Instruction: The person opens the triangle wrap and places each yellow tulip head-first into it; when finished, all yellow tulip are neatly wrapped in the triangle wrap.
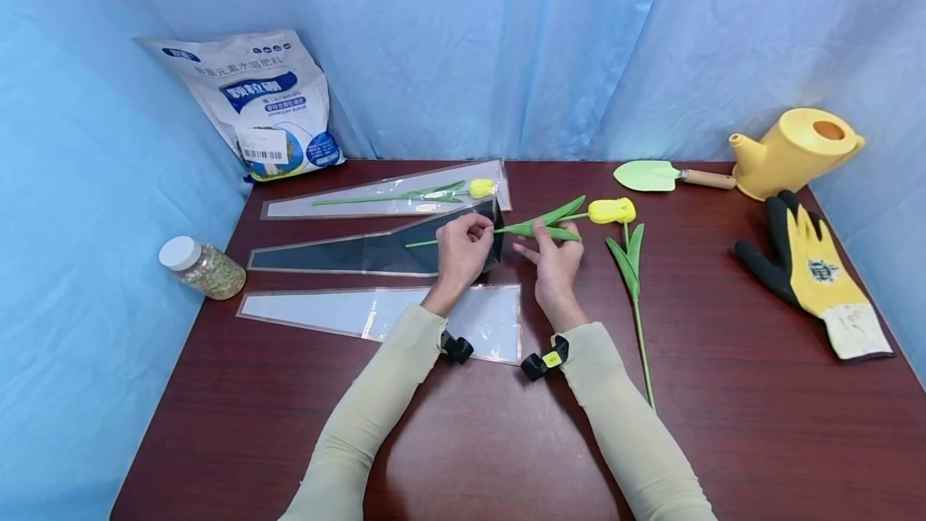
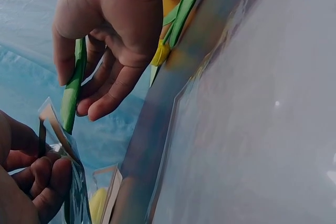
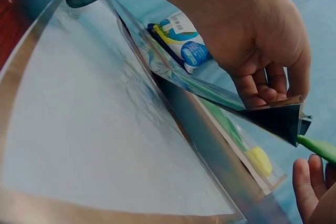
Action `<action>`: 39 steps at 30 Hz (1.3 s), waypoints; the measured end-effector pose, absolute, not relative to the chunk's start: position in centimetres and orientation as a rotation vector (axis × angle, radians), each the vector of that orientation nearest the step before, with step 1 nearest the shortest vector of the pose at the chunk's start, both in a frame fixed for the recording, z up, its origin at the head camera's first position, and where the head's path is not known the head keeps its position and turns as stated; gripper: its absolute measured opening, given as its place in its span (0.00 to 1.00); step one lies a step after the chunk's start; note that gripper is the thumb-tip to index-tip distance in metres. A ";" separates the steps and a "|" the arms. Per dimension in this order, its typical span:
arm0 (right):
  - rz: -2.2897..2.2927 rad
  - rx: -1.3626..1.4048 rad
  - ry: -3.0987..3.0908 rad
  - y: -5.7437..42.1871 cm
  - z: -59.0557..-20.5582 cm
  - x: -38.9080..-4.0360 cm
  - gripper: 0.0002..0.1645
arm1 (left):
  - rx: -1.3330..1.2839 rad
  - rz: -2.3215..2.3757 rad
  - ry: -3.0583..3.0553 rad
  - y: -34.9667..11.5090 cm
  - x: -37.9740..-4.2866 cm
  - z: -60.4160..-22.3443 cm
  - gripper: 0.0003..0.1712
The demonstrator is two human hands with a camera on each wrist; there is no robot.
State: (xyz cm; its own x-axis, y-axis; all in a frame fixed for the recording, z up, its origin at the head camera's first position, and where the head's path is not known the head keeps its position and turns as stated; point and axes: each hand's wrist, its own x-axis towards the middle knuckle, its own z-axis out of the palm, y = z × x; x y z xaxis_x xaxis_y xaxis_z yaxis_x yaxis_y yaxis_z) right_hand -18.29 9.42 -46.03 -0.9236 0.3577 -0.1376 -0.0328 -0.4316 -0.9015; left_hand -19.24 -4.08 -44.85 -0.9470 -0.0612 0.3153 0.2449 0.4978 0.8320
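Note:
My left hand [image 1: 463,252] pinches the wide end of a black, clear-fronted flower sleeve [image 1: 325,254], whose mouth gapes in the right wrist view. My right hand [image 1: 559,268] holds a yellow tulip [image 1: 517,227] around its leaves and stem, just right of that mouth. The tulip's stem runs into the sleeve, its lower end showing past my left hand. Leaves and bloom stay outside. A second tulip [image 1: 638,320] lies on the table to the right, its bloom overlapping the held one in the head view. Behind, a white sleeve [image 1: 289,209] contains another tulip [image 1: 481,188].
Nearest me lies another white sleeve [image 1: 311,308]. At left stand a jar of granules [image 1: 210,270] and a fertilizer bag [image 1: 268,103]. A small trowel [image 1: 647,176], a yellow watering can [image 1: 784,151] and a yellow-black glove [image 1: 821,272] are at right.

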 end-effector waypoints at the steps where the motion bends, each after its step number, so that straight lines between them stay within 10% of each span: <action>1: 2.438 -0.458 -1.524 9.4 -46.0 -18.3 0.04 | -0.155 -1.425 -2.444 -4.1 -19.2 -44.9 0.06; 39: 2.442 -0.550 -1.490 9.6 -46.0 -18.3 0.04 | -0.164 -1.417 -2.413 -4.2 -19.4 -44.7 0.05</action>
State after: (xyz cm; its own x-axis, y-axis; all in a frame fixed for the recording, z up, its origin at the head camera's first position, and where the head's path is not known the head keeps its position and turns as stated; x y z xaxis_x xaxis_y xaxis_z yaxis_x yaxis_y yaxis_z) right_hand -18.32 9.63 -45.97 -0.9037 0.3804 -0.1967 0.0007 -0.4579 -0.8890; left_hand -19.40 -4.20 -44.74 -0.9365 -0.0698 0.3436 0.2661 0.4967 0.8261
